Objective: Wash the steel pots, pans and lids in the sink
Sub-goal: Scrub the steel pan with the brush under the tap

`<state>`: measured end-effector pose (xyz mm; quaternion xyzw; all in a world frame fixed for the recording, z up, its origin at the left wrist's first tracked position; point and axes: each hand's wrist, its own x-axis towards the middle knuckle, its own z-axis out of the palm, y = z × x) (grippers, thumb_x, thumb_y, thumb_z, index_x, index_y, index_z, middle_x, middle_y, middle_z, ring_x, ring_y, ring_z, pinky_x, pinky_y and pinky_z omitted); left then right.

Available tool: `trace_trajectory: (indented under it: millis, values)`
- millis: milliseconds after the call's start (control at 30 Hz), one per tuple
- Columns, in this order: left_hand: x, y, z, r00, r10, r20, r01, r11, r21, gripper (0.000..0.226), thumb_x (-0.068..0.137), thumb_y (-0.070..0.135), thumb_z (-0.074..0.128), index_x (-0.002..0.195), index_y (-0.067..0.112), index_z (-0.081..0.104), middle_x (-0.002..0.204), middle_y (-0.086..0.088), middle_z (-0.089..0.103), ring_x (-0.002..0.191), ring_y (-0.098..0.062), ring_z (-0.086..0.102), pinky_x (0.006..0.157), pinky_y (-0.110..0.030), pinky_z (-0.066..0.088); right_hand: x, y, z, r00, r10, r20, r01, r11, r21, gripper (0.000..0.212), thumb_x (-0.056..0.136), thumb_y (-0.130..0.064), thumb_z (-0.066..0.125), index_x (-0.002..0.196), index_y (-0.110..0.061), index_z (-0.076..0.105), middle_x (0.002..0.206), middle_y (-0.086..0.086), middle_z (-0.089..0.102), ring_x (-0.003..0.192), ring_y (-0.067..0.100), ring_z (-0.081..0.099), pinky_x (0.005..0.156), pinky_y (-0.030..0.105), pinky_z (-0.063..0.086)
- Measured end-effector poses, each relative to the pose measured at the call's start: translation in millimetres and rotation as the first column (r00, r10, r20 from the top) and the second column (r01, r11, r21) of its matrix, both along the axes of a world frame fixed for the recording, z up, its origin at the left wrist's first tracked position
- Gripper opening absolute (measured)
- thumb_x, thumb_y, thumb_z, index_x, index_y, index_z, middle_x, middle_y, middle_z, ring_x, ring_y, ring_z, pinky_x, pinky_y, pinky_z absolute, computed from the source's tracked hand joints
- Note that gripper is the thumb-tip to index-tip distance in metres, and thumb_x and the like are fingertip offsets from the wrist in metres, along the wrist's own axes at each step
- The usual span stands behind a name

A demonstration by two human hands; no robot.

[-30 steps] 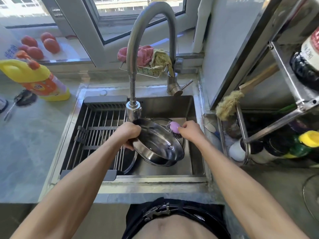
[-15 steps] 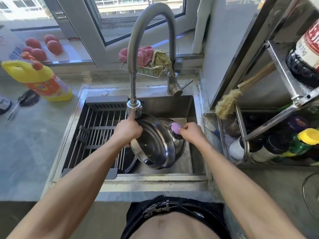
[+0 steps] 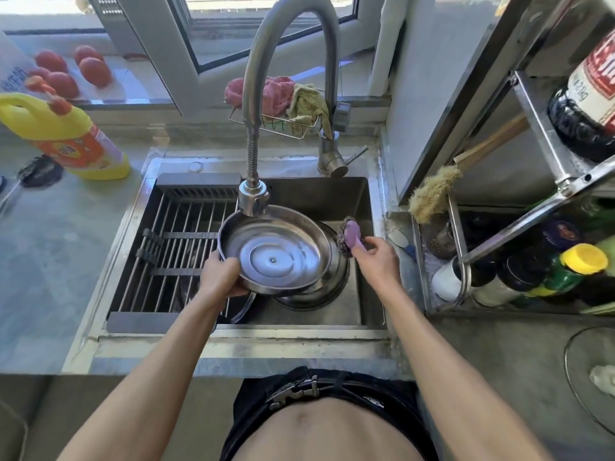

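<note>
We're gripping the lid (image 3: 276,251) at its near-left rim with our left hand (image 3: 219,277), fingers curled round the edge, inner side facing up and roughly level. It's sitting over the sink (image 3: 366,207), right under the faucet head (image 3: 253,201), which is just above the lid's far rim. No water is visibly running.

Our right hand (image 3: 377,257) is pinching the scrubber (image 3: 349,236) by its purple handle; its steel-wool ball is sitting just off the lid's right edge, and we can't tell if they're touching.

Below the lid, a pot (image 3: 316,287) is lying in the basin, partly hidden. A rack (image 3: 173,254) is covering the sink's left half, with another curved steel rim (image 3: 244,309) showing under its near-right corner.

On the counter left of the sink a detergent bottle (image 3: 66,138) is standing. Cloths (image 3: 286,98) are piled in the wire basket behind the faucet.
</note>
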<state>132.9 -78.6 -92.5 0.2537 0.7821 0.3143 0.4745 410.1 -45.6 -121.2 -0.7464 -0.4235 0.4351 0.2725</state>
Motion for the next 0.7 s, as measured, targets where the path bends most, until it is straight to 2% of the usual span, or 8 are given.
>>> trace_trajectory:
  millis: [100, 167, 267, 367, 500, 533, 600, 700]
  values:
    - [11.8, -8.0, -4.9, 0.987, 0.081, 0.14, -0.085, 0.996, 0.02, 0.032, 0.09, 0.002, 0.049, 0.119, 0.013, 0.059, 0.1, -0.016, 0.073, 0.075, -0.03, 0.073, 0.058, -0.037, 0.061, -3.2, -11.5, -0.7, 0.995, -0.062, -0.084, 0.058, 0.998, -0.039, 0.058, 0.085, -0.048, 0.069, 0.132, -0.017, 0.056, 0.111, 0.001, 0.065, 0.106, 0.021, 0.061, 0.089, 0.033, 0.047]
    - [21.9, -11.8, -5.3, 0.967, 0.1, 0.232, -0.11, 0.993, 0.03, 0.026, 0.093, 0.004, 0.051, 0.115, 0.016, 0.059, 0.099, -0.017, 0.073, 0.071, -0.029, 0.073, 0.057, -0.033, 0.06, -6.7, -17.2, -0.4, 0.982, -0.095, -0.162, 0.082, 0.993, -0.081, 0.077, 0.072, -0.063, 0.072, 0.132, -0.019, 0.055, 0.115, 0.001, 0.065, 0.105, 0.02, 0.061, 0.089, 0.039, 0.052]
    - [33.0, -16.7, -6.1, 0.945, 0.08, 0.318, -0.101, 0.994, 0.051, 0.025, 0.097, 0.005, 0.05, 0.12, 0.011, 0.056, 0.091, -0.017, 0.075, 0.068, -0.029, 0.075, 0.059, -0.033, 0.061, -11.7, -19.3, 3.0, 0.956, -0.141, -0.259, 0.105, 0.983, -0.148, 0.089, 0.057, -0.076, 0.074, 0.121, -0.016, 0.06, 0.107, 0.006, 0.072, 0.074, 0.017, 0.06, 0.059, 0.03, 0.047]
    - [35.4, -18.8, -5.7, 0.959, 0.024, 0.283, -0.043, 0.997, 0.061, 0.028, 0.099, 0.01, 0.051, 0.127, 0.009, 0.054, 0.091, -0.018, 0.073, 0.072, -0.032, 0.076, 0.063, -0.035, 0.062, -10.9, -15.4, 0.0, 0.927, -0.208, -0.313, 0.146, 0.966, -0.212, 0.076, 0.052, -0.064, 0.078, 0.104, -0.011, 0.064, 0.093, 0.018, 0.075, 0.041, 0.012, 0.04, 0.043, 0.025, 0.035]
    - [31.5, -22.1, 1.0, 0.974, -0.075, 0.213, 0.071, 0.997, 0.025, 0.028, 0.102, 0.023, 0.053, 0.128, 0.013, 0.051, 0.107, -0.017, 0.07, 0.076, -0.026, 0.074, 0.073, -0.038, 0.06, -14.9, -17.0, 4.8, 0.904, -0.269, -0.334, 0.179, 0.945, -0.275, 0.052, 0.06, -0.036, 0.078, 0.102, -0.006, 0.066, 0.09, 0.022, 0.075, 0.044, 0.012, 0.041, 0.045, 0.027, 0.036]
    - [27.8, -22.4, -1.7, 0.983, -0.099, 0.156, 0.092, 0.994, 0.054, 0.033, 0.101, 0.03, 0.055, 0.13, 0.016, 0.049, 0.118, -0.018, 0.067, 0.087, -0.026, 0.072, 0.084, -0.042, 0.057, -17.0, -18.1, 5.7, 0.898, -0.291, -0.329, 0.203, 0.939, -0.278, 0.047, 0.062, -0.03, 0.076, 0.1, -0.005, 0.065, 0.087, 0.021, 0.074, 0.044, 0.013, 0.041, 0.046, 0.028, 0.036]
    - [18.6, -22.9, -8.5, 0.954, -0.236, -0.187, 0.263, 0.955, 0.139, 0.063, 0.091, 0.051, 0.058, 0.143, 0.02, 0.042, 0.141, -0.015, 0.056, 0.123, -0.028, 0.057, 0.109, -0.049, 0.045, -21.1, -18.4, 8.9, 0.896, -0.323, -0.305, 0.242, 0.931, -0.273, 0.039, 0.066, -0.027, 0.073, 0.098, -0.006, 0.064, 0.086, 0.021, 0.074, 0.039, 0.012, 0.04, 0.05, 0.029, 0.038]
    - [19.6, -28.3, -11.9, 0.691, -0.392, -0.607, 0.606, 0.772, 0.192, 0.078, 0.089, 0.062, 0.055, 0.151, 0.015, 0.045, 0.148, -0.014, 0.049, 0.142, -0.033, 0.037, 0.119, -0.05, 0.029, -26.8, -18.5, 17.4, 0.905, -0.317, -0.283, 0.244, 0.933, -0.264, 0.034, 0.068, -0.028, 0.072, 0.094, -0.008, 0.063, 0.073, 0.011, 0.069, 0.038, 0.012, 0.039, 0.05, 0.029, 0.038]
